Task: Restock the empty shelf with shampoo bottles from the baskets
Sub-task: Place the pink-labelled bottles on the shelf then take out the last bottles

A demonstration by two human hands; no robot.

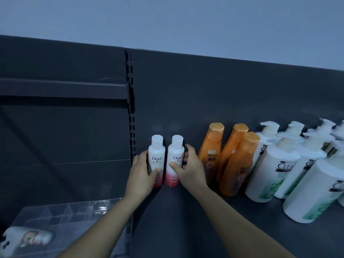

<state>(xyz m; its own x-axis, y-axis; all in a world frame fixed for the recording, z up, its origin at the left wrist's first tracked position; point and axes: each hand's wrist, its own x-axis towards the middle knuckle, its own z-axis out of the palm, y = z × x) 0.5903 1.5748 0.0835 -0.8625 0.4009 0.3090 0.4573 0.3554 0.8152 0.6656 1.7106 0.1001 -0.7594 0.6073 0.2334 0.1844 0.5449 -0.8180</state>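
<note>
White Dove bottles [156,157] upright; left hand [141,171] grips one; right hand [190,169] other.

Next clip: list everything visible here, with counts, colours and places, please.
Shelf: 1, dark grey, under all the bottles.
Dove bottles: 2, white with pink bases, upright side by side at its left end.
Orange bottles: 3, orange, right of those.
Pump bottles: several, white with green labels, far right, cut by the frame edge.
Organiser: 1, clear plastic, lower left bay.
Blurred object: 1, white, bottom left corner.
Left hand: grips the left Dove bottle.
Right hand: grips the right Dove bottle.
</note>
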